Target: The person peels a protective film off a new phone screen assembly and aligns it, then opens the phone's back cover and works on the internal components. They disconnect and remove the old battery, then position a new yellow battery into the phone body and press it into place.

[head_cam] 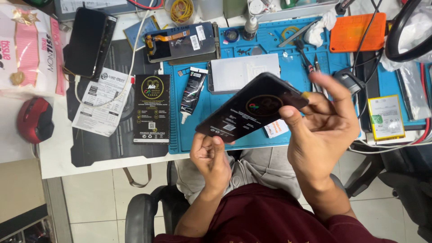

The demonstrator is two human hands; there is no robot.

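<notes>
Both hands are holding a dark phone screen panel [252, 108] up above the near edge of the tabletop [58, 148], tilted so its far end is rising toward the right. The left hand [211, 159] is pinching the panel's lower near corner, its fingers curled shut against the edge, while the right hand [326, 123] is gripping the upper end, thumb lying on the face and fingers spreading behind it. The panel is wearing a black protective film with a round emblem in the middle (the print is too small to make out). Just beyond the hands, a blue work mat [279, 42] is lying on the tabletop, with a black glue tube [191, 92] sitting to the left of the panel and a white-backed phone frame [245, 72] resting directly behind it. Tweezers [306, 58] are lying past the right hand's fingertips, and a yellow-edged battery [386, 117] is sitting off to its right.
</notes>
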